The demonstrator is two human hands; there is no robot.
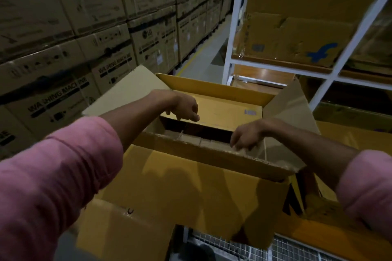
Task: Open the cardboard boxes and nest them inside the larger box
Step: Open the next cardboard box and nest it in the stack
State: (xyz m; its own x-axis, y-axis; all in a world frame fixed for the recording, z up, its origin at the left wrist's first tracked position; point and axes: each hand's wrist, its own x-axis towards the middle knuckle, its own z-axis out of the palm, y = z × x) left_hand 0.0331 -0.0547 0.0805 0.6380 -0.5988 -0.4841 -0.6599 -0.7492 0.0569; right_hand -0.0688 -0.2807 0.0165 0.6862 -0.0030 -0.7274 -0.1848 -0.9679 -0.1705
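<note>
A large open cardboard box point(186, 186) stands in front of me with its flaps spread outward. Inside it sits a smaller cardboard box point(224, 110), its tan top near the far wall and a dark gap on its near side. My left hand point(184, 106) hovers over the left inner edge with fingers curled loosely, and I cannot tell whether it grips anything. My right hand point(246, 135) rests with fingertips on the large box's near rim. Both forearms wear pink sleeves.
Stacked washing-machine cartons point(63, 48) wall off the left side. A white metal rack point(275, 63) with flattened cardboard stands at the right. A grey aisle floor point(205, 55) runs between them. A wire mesh surface point(244, 246) shows below the box.
</note>
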